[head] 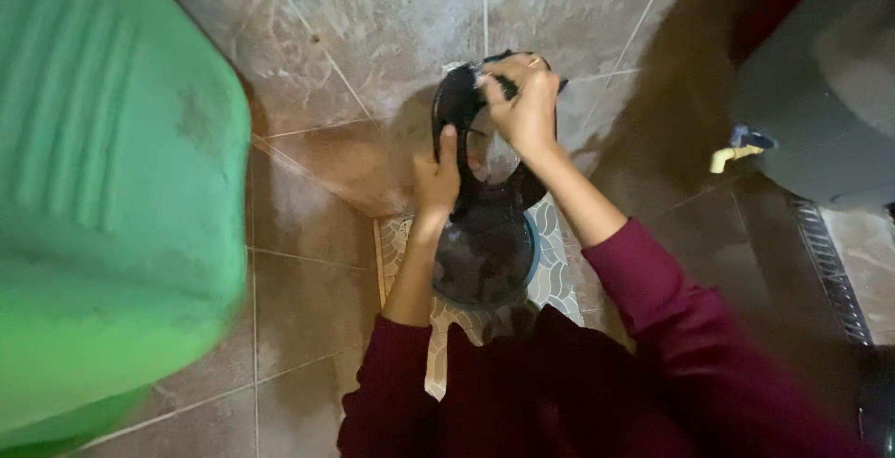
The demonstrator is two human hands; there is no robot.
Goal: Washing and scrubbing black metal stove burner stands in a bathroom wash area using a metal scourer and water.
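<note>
left hand (pixel 436 176) gripping the black sandal (pixel 485 225) over the blue bowl (pixel 533 251); right hand (pixel 524 108) fingers closed on its strap; bowl's contents hidden; green tub (pixel 103 187) well left of bowl

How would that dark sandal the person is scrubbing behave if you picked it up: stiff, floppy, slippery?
The dark sandal probably stays fairly stiff: held by the left hand at one edge, its sole doesn't droop. It looks wet and shiny, with foam near the right hand, so likely slippery. It seems light, lifted easily.
</note>
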